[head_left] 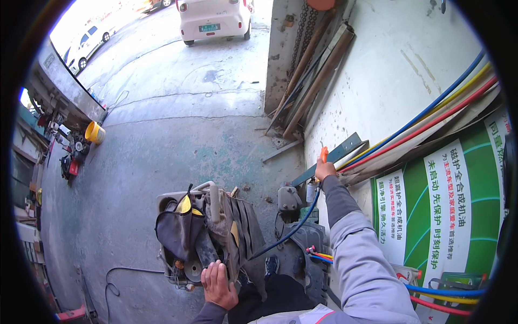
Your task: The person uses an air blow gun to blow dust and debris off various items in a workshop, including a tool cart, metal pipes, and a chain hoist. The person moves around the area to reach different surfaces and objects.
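Observation:
My right hand (325, 170), arm stretched toward the wall, is closed around an orange air blow gun (324, 154) with a thin bent nozzle pointing up. A dark blue hose (300, 224) hangs from it and curves down to the left. My left hand (218, 285) lies with its fingers extended on the near edge of a bulky, dusty grey object (244, 227) with a pale handle bar; its kind is unclear. Draped over that object is a dark grey cloth bag or cover (178, 231) with yellow patches.
Blue, yellow and red hoses (426, 110) run along the right wall above a green poster (475, 189). Pipes and boards (318, 81) lean in the corner. A grey metal unit (290, 198) stands by the wall. A yellow bucket (95, 133) sits at left; a white car (215, 20) is outside.

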`<state>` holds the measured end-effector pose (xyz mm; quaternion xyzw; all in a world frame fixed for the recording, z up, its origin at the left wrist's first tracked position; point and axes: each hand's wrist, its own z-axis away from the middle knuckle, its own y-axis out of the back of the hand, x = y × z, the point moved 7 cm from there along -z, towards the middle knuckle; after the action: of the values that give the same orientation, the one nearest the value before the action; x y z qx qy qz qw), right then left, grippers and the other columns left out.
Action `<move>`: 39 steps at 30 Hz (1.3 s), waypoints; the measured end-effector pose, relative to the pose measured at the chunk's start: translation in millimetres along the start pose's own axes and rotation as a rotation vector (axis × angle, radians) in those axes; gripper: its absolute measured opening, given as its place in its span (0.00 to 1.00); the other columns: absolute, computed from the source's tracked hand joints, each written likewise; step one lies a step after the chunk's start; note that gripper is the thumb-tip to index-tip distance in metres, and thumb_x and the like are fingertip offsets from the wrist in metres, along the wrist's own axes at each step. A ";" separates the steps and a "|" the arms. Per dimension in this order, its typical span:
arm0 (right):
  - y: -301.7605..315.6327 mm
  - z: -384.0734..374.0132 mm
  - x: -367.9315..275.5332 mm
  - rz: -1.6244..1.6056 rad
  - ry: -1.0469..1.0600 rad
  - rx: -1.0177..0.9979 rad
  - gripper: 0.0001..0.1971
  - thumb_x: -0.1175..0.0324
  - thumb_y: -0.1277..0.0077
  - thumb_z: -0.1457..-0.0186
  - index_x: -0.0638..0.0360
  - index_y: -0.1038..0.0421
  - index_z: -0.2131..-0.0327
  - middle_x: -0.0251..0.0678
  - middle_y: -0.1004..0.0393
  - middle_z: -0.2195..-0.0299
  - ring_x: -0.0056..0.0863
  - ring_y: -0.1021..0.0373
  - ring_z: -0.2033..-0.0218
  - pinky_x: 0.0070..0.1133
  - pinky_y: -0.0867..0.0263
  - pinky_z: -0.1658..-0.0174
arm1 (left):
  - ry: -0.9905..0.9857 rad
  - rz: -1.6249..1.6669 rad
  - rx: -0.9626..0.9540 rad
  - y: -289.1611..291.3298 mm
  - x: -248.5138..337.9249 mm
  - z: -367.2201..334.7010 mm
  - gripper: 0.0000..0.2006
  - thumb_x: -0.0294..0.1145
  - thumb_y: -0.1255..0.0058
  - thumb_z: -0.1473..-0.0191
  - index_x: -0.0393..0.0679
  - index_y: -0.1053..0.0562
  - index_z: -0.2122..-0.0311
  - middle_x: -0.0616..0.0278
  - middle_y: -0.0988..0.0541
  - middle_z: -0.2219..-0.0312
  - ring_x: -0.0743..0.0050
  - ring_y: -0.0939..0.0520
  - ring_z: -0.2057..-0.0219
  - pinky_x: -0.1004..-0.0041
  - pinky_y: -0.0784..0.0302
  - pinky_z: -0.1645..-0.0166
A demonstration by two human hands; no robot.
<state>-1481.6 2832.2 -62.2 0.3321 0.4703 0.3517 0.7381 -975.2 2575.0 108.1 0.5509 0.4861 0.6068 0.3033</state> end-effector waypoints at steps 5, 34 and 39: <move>-2.5 -25.3 -7.9 -0.136 -0.060 -0.075 0.34 0.43 0.61 0.38 0.74 0.25 0.60 0.56 0.21 0.64 0.49 0.23 0.60 0.35 0.30 0.55 | -0.003 -0.002 -0.004 -0.6 0.0 -0.4 0.38 0.30 0.47 0.62 0.31 0.39 0.41 0.42 0.35 0.42 0.44 0.38 0.39 0.49 0.51 0.34; -16.2 -18.6 2.1 -0.478 -0.100 -0.194 0.31 0.44 0.58 0.37 0.71 0.29 0.62 0.44 0.25 0.79 0.31 0.29 0.85 0.26 0.31 0.80 | -0.015 0.012 -0.013 -0.7 1.0 -1.5 0.38 0.31 0.47 0.61 0.30 0.40 0.41 0.41 0.35 0.42 0.42 0.37 0.39 0.48 0.51 0.34; 1.0 -24.8 3.2 -0.277 -0.061 0.002 0.32 0.43 0.59 0.37 0.71 0.28 0.69 0.43 0.24 0.79 0.34 0.26 0.83 0.29 0.29 0.75 | -0.010 0.016 -0.016 -1.2 1.0 -1.4 0.38 0.31 0.47 0.61 0.30 0.41 0.41 0.41 0.35 0.42 0.42 0.37 0.39 0.47 0.51 0.34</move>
<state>-1503.8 2839.4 -71.2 0.2754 0.4894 0.2357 0.7932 -976.9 2576.0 107.5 0.5553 0.4754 0.6102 0.3052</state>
